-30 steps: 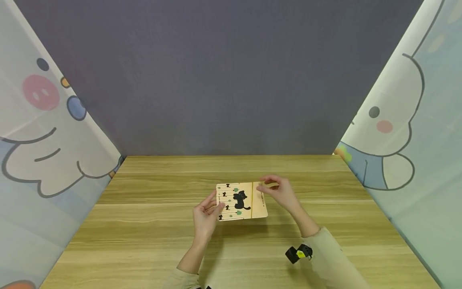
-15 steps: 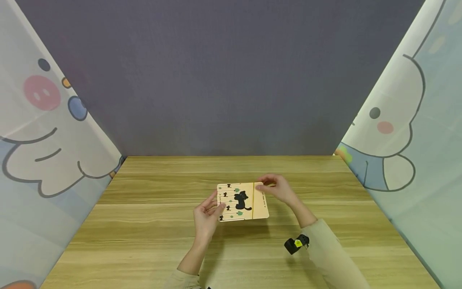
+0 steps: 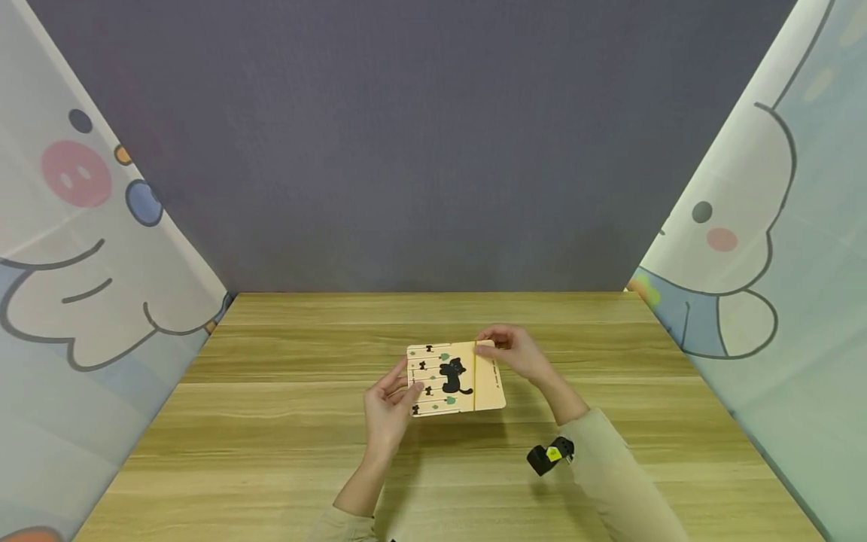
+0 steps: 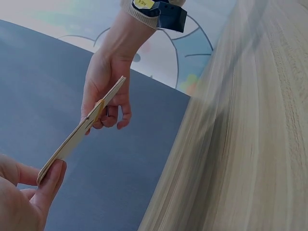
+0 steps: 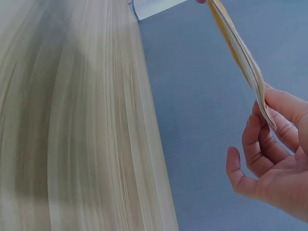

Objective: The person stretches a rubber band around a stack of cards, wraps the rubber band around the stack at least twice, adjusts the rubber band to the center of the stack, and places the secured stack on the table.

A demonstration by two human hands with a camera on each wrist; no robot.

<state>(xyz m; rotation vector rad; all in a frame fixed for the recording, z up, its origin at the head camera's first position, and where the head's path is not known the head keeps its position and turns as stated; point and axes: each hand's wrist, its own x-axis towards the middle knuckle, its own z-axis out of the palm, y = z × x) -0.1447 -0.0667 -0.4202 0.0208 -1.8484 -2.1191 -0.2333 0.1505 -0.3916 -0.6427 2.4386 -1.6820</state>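
Both hands hold one thing: a thin cream notebook (image 3: 455, 377) with a black cat print and a yellow elastic band (image 3: 474, 376) running across its cover near the right edge. It is lifted clear of the wooden surface (image 3: 271, 421), over the middle of it.

Left hand (image 3: 387, 406): thumb and fingertips pinch the notebook's left edge; the left wrist view shows the thumb pad under the near corner. Right hand (image 3: 516, 352): fingers curled round the far right corner, right at the band; in the left wrist view the fingertips wrap behind the cover where the band crosses. Black wrist unit (image 3: 550, 457) on the right sleeve.

Orientation: long axis runs left to right between the two hands. Printed cover faces up toward the head camera, far edge raised, so the book tilts. Seen edge-on from either wrist, it is a slim slab, slightly bowed.

Risks, as judged: each hold is only on an edge, so a slack pinch on the left would let that end drop to the surface. Pulling the band sideways could make it snap back, or bend the thin cover further.
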